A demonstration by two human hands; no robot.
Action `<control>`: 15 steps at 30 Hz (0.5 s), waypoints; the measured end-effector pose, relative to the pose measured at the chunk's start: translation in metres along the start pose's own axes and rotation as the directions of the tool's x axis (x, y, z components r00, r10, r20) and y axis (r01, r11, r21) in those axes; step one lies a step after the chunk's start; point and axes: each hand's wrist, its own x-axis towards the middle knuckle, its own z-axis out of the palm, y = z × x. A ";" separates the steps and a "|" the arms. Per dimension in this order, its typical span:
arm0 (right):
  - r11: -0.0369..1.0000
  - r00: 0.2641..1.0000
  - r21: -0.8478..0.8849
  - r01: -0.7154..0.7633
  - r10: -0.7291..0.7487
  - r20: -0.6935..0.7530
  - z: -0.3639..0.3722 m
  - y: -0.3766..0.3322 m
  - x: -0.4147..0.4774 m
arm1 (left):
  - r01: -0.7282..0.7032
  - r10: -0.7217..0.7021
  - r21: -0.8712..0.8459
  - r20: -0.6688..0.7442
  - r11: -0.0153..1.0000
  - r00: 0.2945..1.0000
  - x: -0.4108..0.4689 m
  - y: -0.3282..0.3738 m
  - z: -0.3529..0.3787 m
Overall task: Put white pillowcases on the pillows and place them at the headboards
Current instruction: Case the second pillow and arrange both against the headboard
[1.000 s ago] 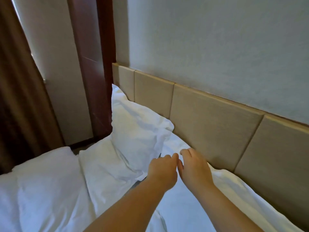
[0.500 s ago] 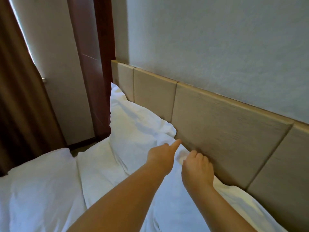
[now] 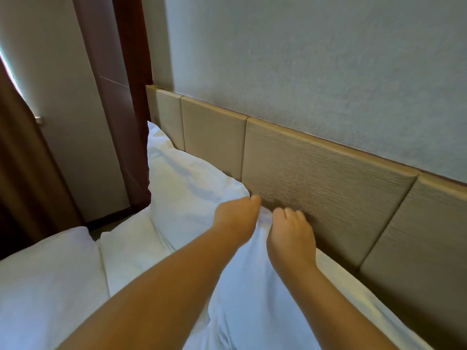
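Note:
A white-cased pillow [image 3: 252, 311] lies along the beige padded headboard [image 3: 316, 178], under both my forearms. My left hand [image 3: 236, 218] is closed on the pillow's far top corner, thumb pointing at the headboard. Just to its right, my right hand [image 3: 290, 233] has its fingers curled over the pillow's upper edge, right against the headboard panel. A second white-cased pillow [image 3: 187, 183] leans on the headboard beyond my hands, at the bed's far end, its corner touching the near pillow.
White bedding [image 3: 45, 286] covers the bed at lower left. A dark wooden frame [image 3: 118, 97] and a brown curtain [image 3: 25, 185] stand past the bed's far end. A pale textured wall [image 3: 303, 59] rises above the headboard.
Both hands have pushed forward and up with the pillow's corner until they reach the headboard. The right hand's fingers have curled in. The view has moved closer to the headboard.

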 end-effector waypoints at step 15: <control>0.952 0.961 -0.154 0.264 -0.273 -0.040 0.019 0.020 0.011 | 0.114 -0.114 -0.004 0.022 0.994 0.993 0.036 0.007 0.020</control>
